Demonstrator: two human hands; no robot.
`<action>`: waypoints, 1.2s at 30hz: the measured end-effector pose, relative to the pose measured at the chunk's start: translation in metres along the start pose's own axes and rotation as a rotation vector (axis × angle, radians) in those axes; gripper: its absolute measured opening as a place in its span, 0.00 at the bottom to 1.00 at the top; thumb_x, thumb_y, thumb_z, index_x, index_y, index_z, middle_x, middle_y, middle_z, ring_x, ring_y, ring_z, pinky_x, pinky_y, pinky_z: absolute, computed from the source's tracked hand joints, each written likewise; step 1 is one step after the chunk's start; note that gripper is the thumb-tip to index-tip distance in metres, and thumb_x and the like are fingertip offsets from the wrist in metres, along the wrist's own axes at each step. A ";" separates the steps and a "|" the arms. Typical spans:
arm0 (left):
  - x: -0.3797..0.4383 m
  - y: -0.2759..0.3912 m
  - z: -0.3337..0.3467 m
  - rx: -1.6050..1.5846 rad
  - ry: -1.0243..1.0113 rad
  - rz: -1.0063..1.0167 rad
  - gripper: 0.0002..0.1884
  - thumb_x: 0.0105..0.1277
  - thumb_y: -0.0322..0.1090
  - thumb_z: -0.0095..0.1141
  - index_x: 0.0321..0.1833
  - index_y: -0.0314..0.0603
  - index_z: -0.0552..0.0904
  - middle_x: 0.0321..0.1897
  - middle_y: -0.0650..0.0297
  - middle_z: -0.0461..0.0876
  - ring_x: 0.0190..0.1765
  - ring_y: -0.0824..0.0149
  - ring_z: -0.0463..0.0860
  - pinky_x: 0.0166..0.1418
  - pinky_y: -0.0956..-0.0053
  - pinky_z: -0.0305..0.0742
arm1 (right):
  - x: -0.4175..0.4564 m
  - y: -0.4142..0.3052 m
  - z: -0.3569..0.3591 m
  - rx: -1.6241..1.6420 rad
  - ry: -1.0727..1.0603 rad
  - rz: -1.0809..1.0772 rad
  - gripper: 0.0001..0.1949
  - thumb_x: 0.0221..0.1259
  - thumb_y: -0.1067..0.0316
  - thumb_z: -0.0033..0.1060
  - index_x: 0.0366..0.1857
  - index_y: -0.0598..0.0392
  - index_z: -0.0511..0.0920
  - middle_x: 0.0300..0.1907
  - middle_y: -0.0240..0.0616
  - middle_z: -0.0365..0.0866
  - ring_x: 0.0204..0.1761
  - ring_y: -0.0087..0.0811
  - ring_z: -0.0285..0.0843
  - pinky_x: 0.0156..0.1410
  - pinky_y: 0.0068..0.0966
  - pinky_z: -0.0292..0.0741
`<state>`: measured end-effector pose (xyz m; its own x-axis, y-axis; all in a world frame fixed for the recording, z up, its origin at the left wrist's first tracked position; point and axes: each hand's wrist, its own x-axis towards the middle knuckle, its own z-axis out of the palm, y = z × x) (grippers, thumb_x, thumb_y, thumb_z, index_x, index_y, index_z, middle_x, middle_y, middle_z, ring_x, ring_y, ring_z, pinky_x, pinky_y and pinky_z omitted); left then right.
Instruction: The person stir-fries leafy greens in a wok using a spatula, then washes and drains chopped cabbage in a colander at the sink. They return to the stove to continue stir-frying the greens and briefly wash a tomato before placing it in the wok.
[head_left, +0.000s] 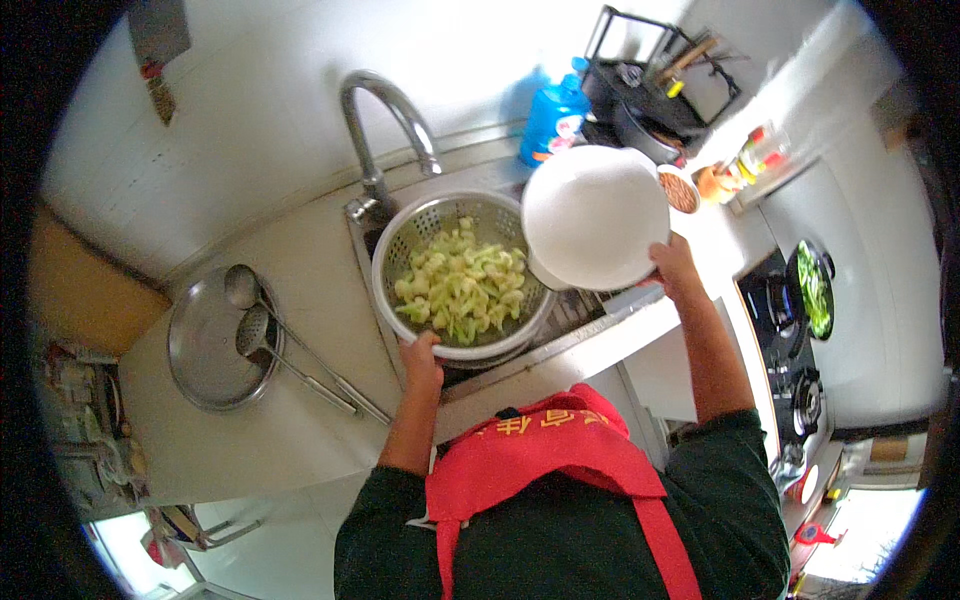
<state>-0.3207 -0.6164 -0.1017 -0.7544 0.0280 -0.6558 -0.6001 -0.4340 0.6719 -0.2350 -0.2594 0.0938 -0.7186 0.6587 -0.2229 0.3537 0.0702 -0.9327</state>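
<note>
My left hand grips the near rim of a perforated metal colander that is over the sink. Pale green cauliflower florets lie in the colander. My right hand holds a white bowl by its right edge, tilted, above the right side of the sink. The bowl's inside shows nothing in it, and it overlaps the colander's right rim in the view. A chrome faucet stands behind the colander.
On the left counter are a round metal tray, a ladle and a skimmer. A blue detergent bottle and a small bowl of reddish-brown food stand behind the white bowl. Green vegetables on a plate are by the stove.
</note>
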 end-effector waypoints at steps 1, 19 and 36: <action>0.010 -0.005 0.003 -0.024 -0.048 0.018 0.36 0.44 0.17 0.46 0.62 0.44 0.58 0.41 0.57 0.69 0.38 0.60 0.74 0.30 0.67 0.72 | -0.009 -0.006 0.014 0.062 0.004 0.067 0.25 0.38 0.74 0.44 0.48 0.71 0.66 0.33 0.49 0.76 0.25 0.42 0.79 0.22 0.31 0.81; -0.019 -0.007 0.002 -0.035 0.050 0.012 0.11 0.46 0.22 0.50 0.33 0.38 0.67 0.27 0.61 0.67 0.30 0.64 0.69 0.35 0.63 0.69 | -0.073 0.033 0.029 0.669 -0.169 0.190 0.23 0.48 0.74 0.42 0.52 0.71 0.59 0.40 0.51 0.72 0.32 0.37 0.77 0.30 0.28 0.82; -0.054 0.025 -0.005 -0.129 0.028 0.022 0.07 0.41 0.21 0.49 0.25 0.36 0.70 0.27 0.59 0.72 0.33 0.57 0.75 0.40 0.62 0.76 | -0.050 0.175 -0.051 0.857 0.479 0.250 0.19 0.44 0.79 0.39 0.44 0.79 0.60 0.38 0.60 0.70 0.31 0.51 0.78 0.33 0.38 0.83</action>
<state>-0.2937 -0.6333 -0.0516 -0.7585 -0.0071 -0.6517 -0.5428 -0.5465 0.6378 -0.1071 -0.2416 -0.0435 -0.3001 0.8256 -0.4778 -0.2230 -0.5477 -0.8064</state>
